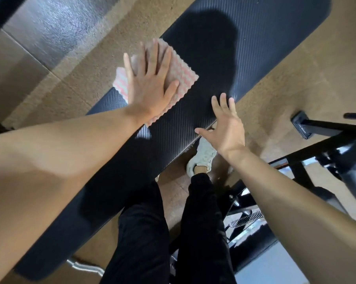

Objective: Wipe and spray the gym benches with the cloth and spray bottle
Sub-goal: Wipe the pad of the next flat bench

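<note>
Head view: the only camera, looking down over both bare forearms onto one bench.
Bench (254,37): a long dark pad whose long axis runs from the lower left corner of the picture to the upper right.
Cloth (185,72): pink-and-white striped, lying flat on the bench about midway along it, with one corner hanging over the bench's far edge.
Left hand (150,87): flat on top of the cloth, fingers straight and spread, palm pressing down; nothing is curled round it.
Right hand (228,128): wide open and holding nothing, fingers splayed at the bench's near edge; I cannot tell whether the tips touch the pad.
Spray bottle: not in view.
Coming move: the left hand is the one on the cloth, so the wipe looks like its job. Beyond its fingertips the pad runs on towards the upper right end, and a stroke along the bench's long axis would suit better than one across it.
Surface: the pad has a fine ribbed texture and a sheen near the right hand; whether that is wet, I cannot say.
Room: a brown speckled floor (295,78) lies under the bench, a black metal frame (326,128) stands off its near side, and a white shoe (201,156) shows just below its near edge.
</note>
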`<state>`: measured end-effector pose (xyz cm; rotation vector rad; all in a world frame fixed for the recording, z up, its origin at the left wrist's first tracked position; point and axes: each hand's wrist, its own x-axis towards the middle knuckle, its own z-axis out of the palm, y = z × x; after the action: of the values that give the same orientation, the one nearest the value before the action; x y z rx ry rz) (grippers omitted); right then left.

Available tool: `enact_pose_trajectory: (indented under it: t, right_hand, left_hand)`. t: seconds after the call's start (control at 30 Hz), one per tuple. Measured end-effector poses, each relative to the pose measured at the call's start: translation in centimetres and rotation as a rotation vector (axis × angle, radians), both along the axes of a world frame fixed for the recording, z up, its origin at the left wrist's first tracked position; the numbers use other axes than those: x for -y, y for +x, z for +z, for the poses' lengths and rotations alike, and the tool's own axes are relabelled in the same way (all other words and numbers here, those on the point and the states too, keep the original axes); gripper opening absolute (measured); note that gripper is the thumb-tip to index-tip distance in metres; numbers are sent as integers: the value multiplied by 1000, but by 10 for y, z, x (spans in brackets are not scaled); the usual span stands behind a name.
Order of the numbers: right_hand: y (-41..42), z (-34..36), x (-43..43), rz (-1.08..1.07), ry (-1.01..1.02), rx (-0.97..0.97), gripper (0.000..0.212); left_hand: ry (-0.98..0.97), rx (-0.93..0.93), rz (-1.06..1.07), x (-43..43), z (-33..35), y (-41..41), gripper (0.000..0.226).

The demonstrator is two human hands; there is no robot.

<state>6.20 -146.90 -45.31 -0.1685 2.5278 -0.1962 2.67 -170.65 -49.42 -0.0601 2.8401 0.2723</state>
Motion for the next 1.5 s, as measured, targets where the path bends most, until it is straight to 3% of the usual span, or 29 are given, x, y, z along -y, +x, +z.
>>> enact_pose_trajectory:
  t: [0.2,0.4,0.47,0.57,0.7,1.0,1.17,1.27,1.4,1.5]
  right_hand:
    - [-7,9,-34,-93,-345,92,80]
    - [-40,22,-54,-213,-434,29,53]
    - [-59,19,-58,-172,-366,-73,57]
    - [-95,9,-67,-72,-189,-183,78]
    - [-128,1,-75,15,15,-106,98]
    - [-147,6,-77,99,86,34,100]
    - [-147,5,-83,140,71,35,100]
    - [-149,8,-91,74,-63,87,95]
    - [-167,14,-126,-140,-431,176,63]
    - [-192,18,-144,-205,-444,-67,50]
  left_hand:
    - [-36,26,-176,-36,0,34,79]
    - [66,66,-317,-88,-2,78,81]
    - [47,75,-372,-99,-3,85,82]
    - [44,64,-414,-98,-5,79,79]
    - [78,36,-402,-83,-2,41,78]
    - [14,-14,-29,-63,-3,-108,74]
    - [-31,-5,52,-83,-1,-122,74]
    - [-40,15,-11,-99,0,-110,74]
    - [7,35,-74,-131,2,-86,73]
    - [26,42,-156,-156,1,-60,75]
